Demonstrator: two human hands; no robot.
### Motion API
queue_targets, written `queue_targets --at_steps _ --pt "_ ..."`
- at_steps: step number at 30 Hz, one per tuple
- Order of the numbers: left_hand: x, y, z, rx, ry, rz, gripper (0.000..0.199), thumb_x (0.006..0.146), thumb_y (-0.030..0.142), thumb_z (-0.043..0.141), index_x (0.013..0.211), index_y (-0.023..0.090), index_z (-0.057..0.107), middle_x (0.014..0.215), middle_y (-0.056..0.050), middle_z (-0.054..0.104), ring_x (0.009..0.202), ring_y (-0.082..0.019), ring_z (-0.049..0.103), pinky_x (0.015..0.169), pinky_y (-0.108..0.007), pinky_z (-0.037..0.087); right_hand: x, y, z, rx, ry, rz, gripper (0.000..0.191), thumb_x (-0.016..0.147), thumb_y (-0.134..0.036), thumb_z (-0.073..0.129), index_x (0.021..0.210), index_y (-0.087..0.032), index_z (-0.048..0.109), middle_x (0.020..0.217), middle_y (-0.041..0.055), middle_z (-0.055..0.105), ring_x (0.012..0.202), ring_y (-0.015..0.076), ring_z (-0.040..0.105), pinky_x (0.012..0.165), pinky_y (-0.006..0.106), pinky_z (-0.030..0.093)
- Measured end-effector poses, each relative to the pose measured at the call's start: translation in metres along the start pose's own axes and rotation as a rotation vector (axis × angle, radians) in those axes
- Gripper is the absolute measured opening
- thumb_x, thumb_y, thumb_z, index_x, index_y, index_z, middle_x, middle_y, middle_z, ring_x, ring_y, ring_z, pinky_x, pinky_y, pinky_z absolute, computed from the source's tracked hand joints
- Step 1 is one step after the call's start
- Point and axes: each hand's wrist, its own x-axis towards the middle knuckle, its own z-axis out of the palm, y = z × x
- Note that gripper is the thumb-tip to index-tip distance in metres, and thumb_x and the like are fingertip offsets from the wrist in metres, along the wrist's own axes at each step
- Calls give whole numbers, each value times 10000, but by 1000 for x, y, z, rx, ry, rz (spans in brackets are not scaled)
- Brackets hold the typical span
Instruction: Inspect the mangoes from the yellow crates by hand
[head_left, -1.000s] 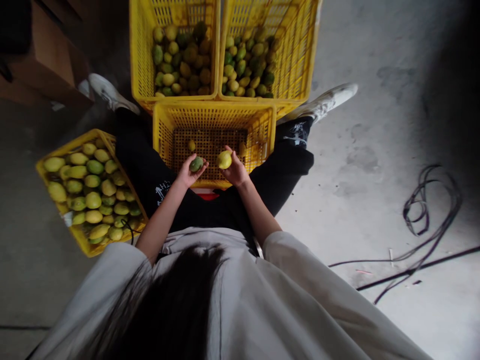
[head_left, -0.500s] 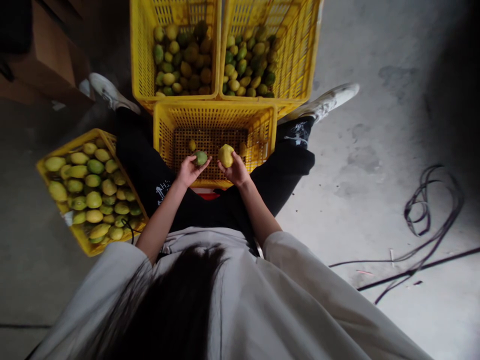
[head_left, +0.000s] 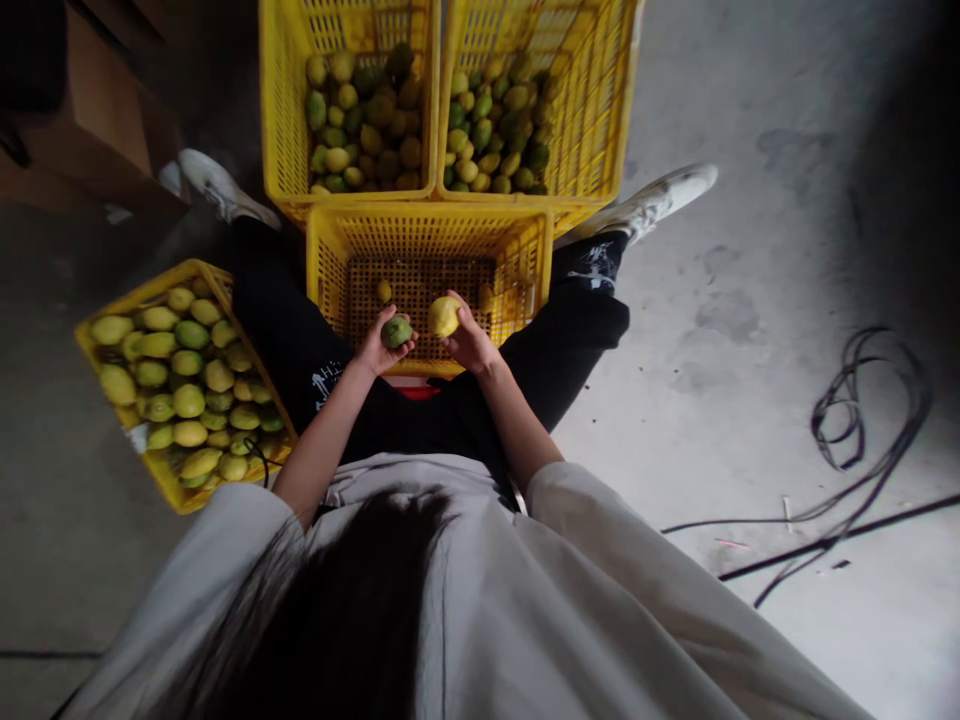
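Over the near part of a yellow plastic crate (head_left: 431, 217) between my legs, I hold one lemon in each hand. My left hand (head_left: 379, 347) is closed around a green lemon (head_left: 397, 332), which rests in the palm and fingers. A yellow lemon (head_left: 444, 316) is gripped by my right hand (head_left: 471, 342), with its left side uncovered. Below them in the crate, a small yellow lemon (head_left: 385, 291) lies on the dark mesh bottom, and another (head_left: 487, 298) sits close to the right wall.
Beyond stand two larger yellow crates, left (head_left: 274, 120) and right (head_left: 611, 120), part filled with green and yellow lemons. A tilted crate (head_left: 169, 490) full of lemons stands by my left leg. Cardboard boxes (head_left: 105, 100) are far left; black cable (head_left: 840, 440) loops across the floor at right.
Both lemons have turned a little in my hands. The green one has shifted slightly down, and my left fingers have curled in around it. The yellow one has moved slightly left.
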Motion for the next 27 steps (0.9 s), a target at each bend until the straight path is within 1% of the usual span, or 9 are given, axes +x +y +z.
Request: queue_targets --at_steps 4,7,12,14,16,18,22,24,27 --pt "-1 -1 3 7 -35 27 378 1090 479 593 967 154 744 628 -25 680 442 -94 604 385 -148 390 -5 -1 2 1 -74 35 387 843 -378 912 1162 -316 702 1097 -31 833 940 154 800 749 230 688" --pt "-1 -2 3 -77 2 95 289 1087 406 583 1059 174 753 672 -20 707 512 -115 664 425 -160 437 -2 0 -2 -21 -74 78 353 859 -419 901 1114 -302 687 1052 -14 837 985 184 817 776 258 697" --pt "-4 -2 2 -199 38 139 376 1073 308 513 1337 146 726 917 -100 818 903 -216 826 720 -245 662 3 -1 -6 -15 -87 90 380 966 -581 712 1243 -321 696 986 -18 837 949 195 837 733 270 687" --pt "-5 -1 2 -232 12 149 407 1060 286 532 1405 148 697 1039 -126 830 1087 -248 825 805 -260 685 5 -2 -7 -13 -72 91 430 1001 -622 624 1287 -310 701 988 0 841 965 207 841 739 285 690" --pt "-5 0 2 -257 4 161 398 1055 281 567 1423 182 682 1093 -119 824 1172 -263 812 800 -252 692 6 -4 -7 -17 -42 99 460 1013 -635 592 1270 -273 714 1023 37 849 1019 227 839 752 295 696" --pt "-3 2 2 -274 28 171 362 1059 296 606 1406 222 681 1059 -87 816 1135 -252 824 763 -238 693 6 -5 -8 -26 -22 101 433 1013 -613 610 1243 -261 716 1077 55 852 1076 240 832 752 299 701" --pt "2 2 1 -246 103 171 274 1067 352 691 1298 208 719 857 -32 772 800 -172 821 656 -186 659 3 -5 -8 -24 -33 86 390 970 -554 718 1261 -296 685 1142 41 843 1183 253 808 858 361 726" --pt "5 1 1 -211 127 151 255 1068 383 710 1219 180 741 777 -16 741 660 -135 769 599 -165 627 0 -5 -5 -14 -47 66 450 942 -527 774 1333 -343 650 1207 15 828 1242 249 789 950 415 722" --pt "7 -1 1 -158 145 102 280 1041 442 755 1075 165 750 710 -2 709 564 -114 715 536 -160 591 -4 -5 1 -6 -54 36 572 929 -504 809 1449 -444 577 1271 -35 801 1297 229 768 985 427 715"
